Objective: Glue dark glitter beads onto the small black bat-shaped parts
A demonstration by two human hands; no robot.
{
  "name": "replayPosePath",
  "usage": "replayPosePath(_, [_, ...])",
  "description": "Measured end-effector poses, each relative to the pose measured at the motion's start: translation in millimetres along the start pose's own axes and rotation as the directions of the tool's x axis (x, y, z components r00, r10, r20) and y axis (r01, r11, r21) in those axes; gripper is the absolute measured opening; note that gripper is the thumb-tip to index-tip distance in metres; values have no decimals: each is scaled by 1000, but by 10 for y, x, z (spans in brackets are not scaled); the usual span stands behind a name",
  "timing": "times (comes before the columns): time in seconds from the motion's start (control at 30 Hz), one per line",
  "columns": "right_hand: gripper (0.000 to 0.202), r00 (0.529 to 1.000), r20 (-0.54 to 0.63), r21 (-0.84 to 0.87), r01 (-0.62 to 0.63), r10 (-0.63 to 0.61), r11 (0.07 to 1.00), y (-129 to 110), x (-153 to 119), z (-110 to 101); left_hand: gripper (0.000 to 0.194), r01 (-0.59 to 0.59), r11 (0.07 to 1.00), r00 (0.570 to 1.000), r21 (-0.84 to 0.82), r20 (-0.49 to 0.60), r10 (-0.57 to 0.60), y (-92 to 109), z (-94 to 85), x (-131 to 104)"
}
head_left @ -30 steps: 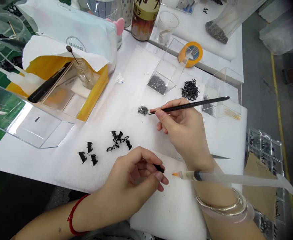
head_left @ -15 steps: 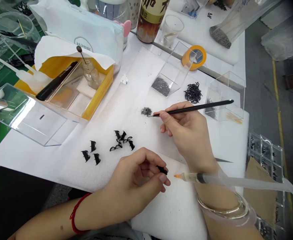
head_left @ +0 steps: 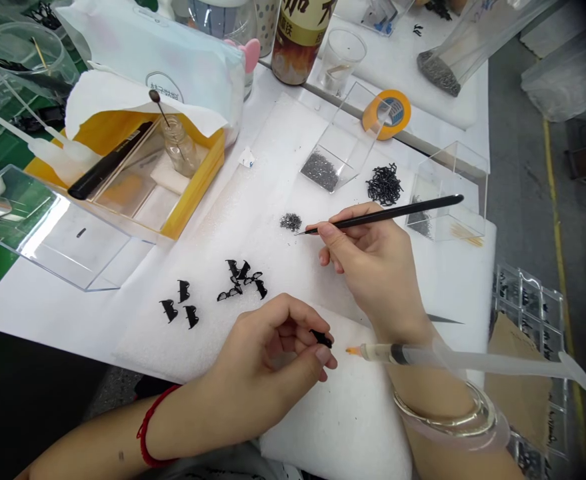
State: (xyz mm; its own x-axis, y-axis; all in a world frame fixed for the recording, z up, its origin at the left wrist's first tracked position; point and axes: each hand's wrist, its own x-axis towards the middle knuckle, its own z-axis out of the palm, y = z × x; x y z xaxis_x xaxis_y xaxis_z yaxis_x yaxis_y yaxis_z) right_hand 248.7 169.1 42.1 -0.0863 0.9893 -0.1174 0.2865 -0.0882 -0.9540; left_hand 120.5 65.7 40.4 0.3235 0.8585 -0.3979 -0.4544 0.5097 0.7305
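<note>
Between the thumb and fingers of my left hand [head_left: 267, 373] is a small black piece [head_left: 321, 338], partly covered by the fingertips. My right hand [head_left: 373, 260] grips a thin black-handled tool [head_left: 397, 211] like a pen. Its fine tip points left and rests at the lower right edge of a little heap of dark grains [head_left: 291, 221] on the white foam sheet [head_left: 273, 193]. A syringe with an orange tip [head_left: 397, 354] extends across my right wrist; what supports it I cannot tell. Left of my left hand lie several black scalloped pieces [head_left: 243, 280], with three more [head_left: 177, 307] beside them.
Clear boxes [head_left: 323, 170] with dark grains, a pile of black bits [head_left: 384, 185] and orange tape [head_left: 387, 115] stand beyond my right hand. On the left are a yellow tray [head_left: 197, 187] with a glass jar [head_left: 179, 147] and a clear lid [head_left: 67, 233]. A bottle [head_left: 300, 47] stands behind.
The whole view has shifted very slightly to the left. Both hands keep their holds, and the tool's tip stays by the heap of grains.
</note>
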Motion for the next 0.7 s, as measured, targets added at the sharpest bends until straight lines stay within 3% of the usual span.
replayPosePath(0.7, [13, 999, 31, -17, 20, -19, 1000, 17, 15, -4, 11, -8, 997, 1000, 75, -4, 8, -12, -23, -34])
